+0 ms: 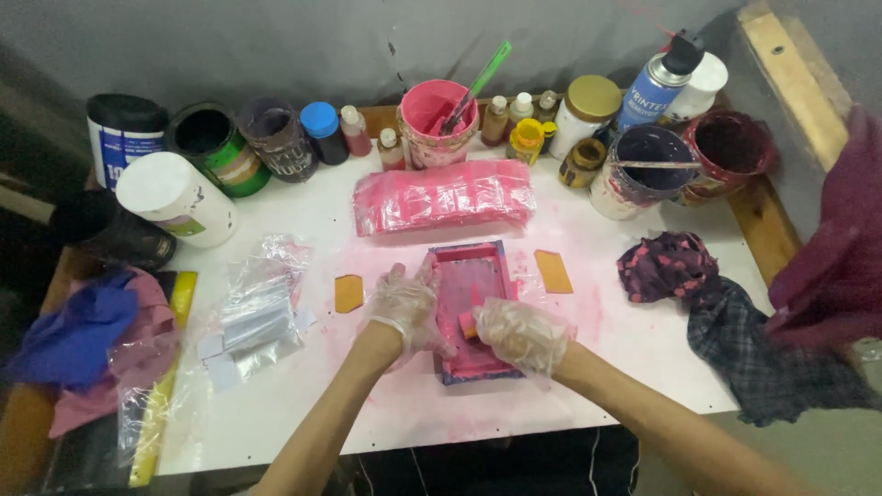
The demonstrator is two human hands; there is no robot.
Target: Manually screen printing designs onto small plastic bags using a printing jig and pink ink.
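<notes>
Frame [470,312] on bench [303,404] already flooded pink; left hand [404,308] flat, steadying its edge; right hand [522,335] gripping pink scraper [468,323] mid-frame; stack [444,196] waiting wrapped.

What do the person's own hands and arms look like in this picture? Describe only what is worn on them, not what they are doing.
The left hand and the right hand each wear a thin, clear, crinkled plastic glove, loose at the wrist and smeared faintly pink. Both forearms are bare, with no sleeves, watch or jewellery visible.
</notes>
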